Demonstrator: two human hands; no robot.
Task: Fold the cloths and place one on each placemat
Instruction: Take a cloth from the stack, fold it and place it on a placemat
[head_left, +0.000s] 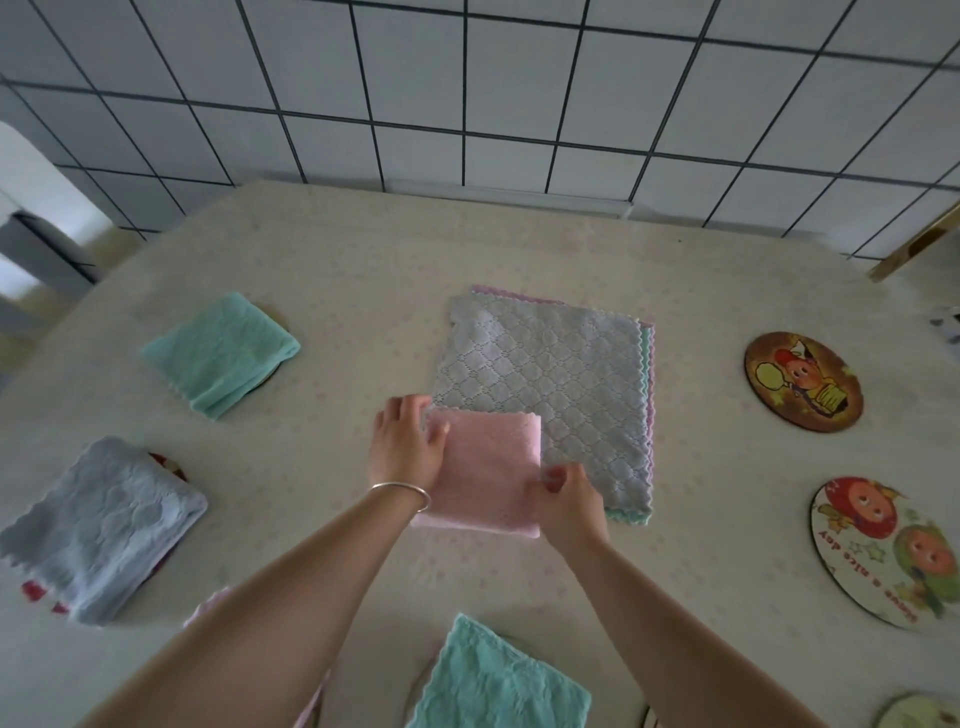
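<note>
A folded pink cloth (485, 467) lies at the table's middle, overlapping the near left corner of a flat stack of unfolded cloths (561, 395) with a grey one on top. My left hand (402, 447) holds the pink cloth's left edge, thumb on top. My right hand (569, 499) pinches its right edge. Folded cloths lie on placemats: a teal cloth (221, 353) far left, a grey cloth (104, 525) near left, another teal cloth (498, 680) at the near edge. Two round placemats on the right, a dark placemat (802, 382) and a white placemat (883, 551), are bare.
A tiled wall (467, 93) rises behind the table (337, 249). Part of another pink cloth (208, 610) shows under my left forearm. Another mat's edge (914, 712) peeks in at the bottom right corner. A gold-coloured object (919, 244) stands at the far right.
</note>
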